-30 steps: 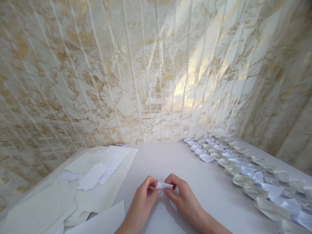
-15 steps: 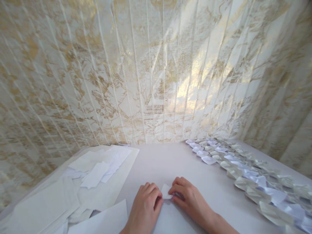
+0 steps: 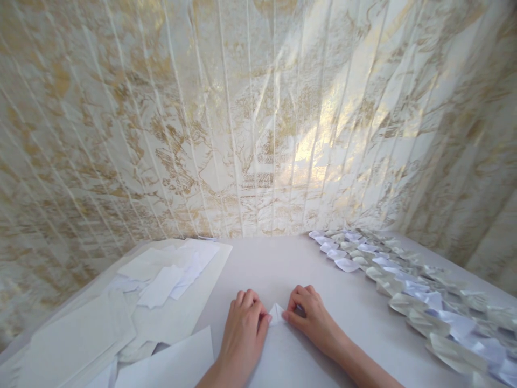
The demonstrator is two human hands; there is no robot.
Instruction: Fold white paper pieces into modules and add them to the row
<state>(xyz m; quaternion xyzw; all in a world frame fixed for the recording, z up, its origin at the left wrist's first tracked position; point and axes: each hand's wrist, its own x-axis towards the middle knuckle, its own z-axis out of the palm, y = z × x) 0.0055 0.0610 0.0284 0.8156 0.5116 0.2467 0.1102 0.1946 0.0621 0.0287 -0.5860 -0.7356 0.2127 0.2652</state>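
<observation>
A small white folded paper piece (image 3: 277, 313) lies on the white table (image 3: 274, 264) between my two hands. My left hand (image 3: 243, 326) has its fingers curled and pressed against the piece's left side. From the right, my right hand (image 3: 309, 318) pinches the piece's other edge with curled fingers. Both hands rest low on the table near its front. A white sheet (image 3: 291, 358) lies under and in front of the piece.
A loose pile of white paper slips and sheets (image 3: 161, 280) covers the left of the table. Rows of several folded white and silvery paper shapes (image 3: 407, 285) run along the right side. A gold-patterned curtain (image 3: 258, 118) hangs behind.
The hands have lowered the folded piece from just above the table onto its surface. Both hands now press it flat, and the piece shows a pointed tip.
</observation>
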